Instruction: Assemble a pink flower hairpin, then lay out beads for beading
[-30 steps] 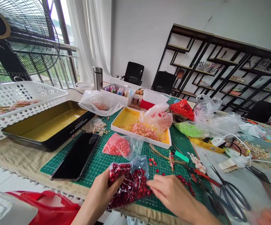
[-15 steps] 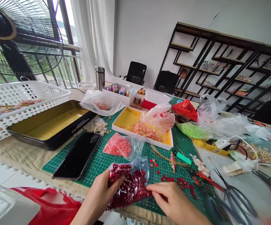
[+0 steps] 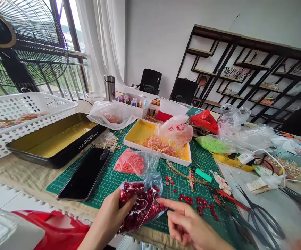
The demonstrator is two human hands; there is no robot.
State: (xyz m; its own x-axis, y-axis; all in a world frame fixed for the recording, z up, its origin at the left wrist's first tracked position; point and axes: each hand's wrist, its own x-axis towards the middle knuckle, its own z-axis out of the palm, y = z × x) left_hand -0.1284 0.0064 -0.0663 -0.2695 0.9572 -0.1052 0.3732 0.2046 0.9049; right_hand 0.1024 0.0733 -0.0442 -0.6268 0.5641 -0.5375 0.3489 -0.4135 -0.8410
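Note:
My left hand [image 3: 111, 212] is closed round one side of a clear plastic bag of dark red beads [image 3: 142, 205], holding it tilted above the front edge of the green cutting mat [image 3: 108, 185]. The index finger of my right hand [image 3: 185, 220] stretches out to the bag's right side, its tip at the plastic; the other fingers curl loosely and hold nothing. Loose dark red beads [image 3: 203, 205] lie on the mat to the right, near small red flower-shaped pieces [image 3: 169, 180]. Behind the held bag lies a clear bag of coral-pink pieces [image 3: 132, 163].
A phone [image 3: 85, 175] and a black tray [image 3: 48, 156] stand left. Behind is a white-rimmed box [image 3: 137, 137] with pink beaded stems. Right lie a teal lighter [image 3: 202, 174], red-handled pliers [image 3: 231, 198], dark scissors [image 3: 263, 222] and a glue bottle [image 3: 263, 185].
The fingers of my right hand have come out of a pinch at the bag's right edge. Its index finger now points out at the bag. My left hand keeps its hold.

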